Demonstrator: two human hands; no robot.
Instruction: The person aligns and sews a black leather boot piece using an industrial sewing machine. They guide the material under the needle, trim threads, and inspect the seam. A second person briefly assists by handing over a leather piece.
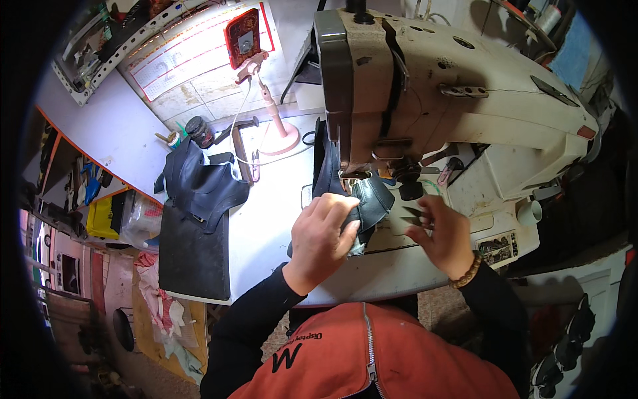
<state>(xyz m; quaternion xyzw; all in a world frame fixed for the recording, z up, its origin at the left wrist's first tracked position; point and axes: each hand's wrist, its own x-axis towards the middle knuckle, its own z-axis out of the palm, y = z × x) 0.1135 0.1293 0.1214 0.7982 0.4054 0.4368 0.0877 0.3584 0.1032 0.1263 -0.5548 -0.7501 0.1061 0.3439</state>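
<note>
My left hand (pixel 323 233) is closed on a black leather piece (pixel 373 201), curved like a shoe upper, close beside the sewing machine's needle area. A pale lining edge shows below my fingers. In my right hand (pixel 444 234), just to the right of the leather, is a small pair of thread snips (pixel 412 214) with dark pointed blades directed left. The blades are apart from the leather. Over both hands stands the large cream sewing machine (pixel 425 86). More dark leather (pixel 323 156) lies behind my left hand, partly hidden by the machine head.
Black leather pieces (pixel 203 183) lie on a dark board (pixel 193 256) at the table's left. Behind them are a dark jar (pixel 199 132), a hammer (pixel 242 124) and a pink phone stand (pixel 282 136). Pink-handled scissors (pixel 452 167) lie beyond my right hand. Shelves fill the far left.
</note>
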